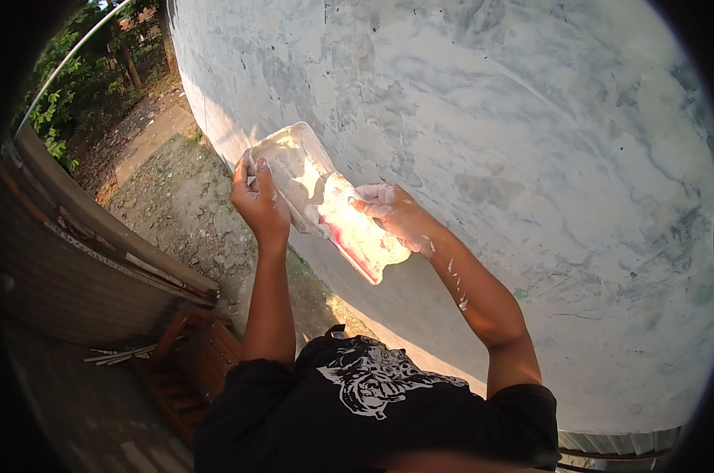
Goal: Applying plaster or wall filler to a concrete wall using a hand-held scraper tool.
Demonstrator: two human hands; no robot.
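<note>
My left hand (262,201), smeared with white, is closed around the side of a whitish rectangular tray (316,147) with pale putty in it. The thumb lies over the rim. My right hand (392,211), whitened at the fingers, grips a flat scraper (361,240) coated in white putty, with a reddish lower edge. The scraper's upper end meets the tray's near right side. Strong sunlight washes out part of its face, and my right fingers hide some of its outer side. White streaks mark my right forearm.
A large grey-white wall (530,158) with patchy coating rises in front and to the right. On the left are rubble ground (176,205), a corrugated sheet (81,276), and a brown wooden chair-like piece (195,355) beside thin sticks (120,355). Green plants (73,94) stand farther off.
</note>
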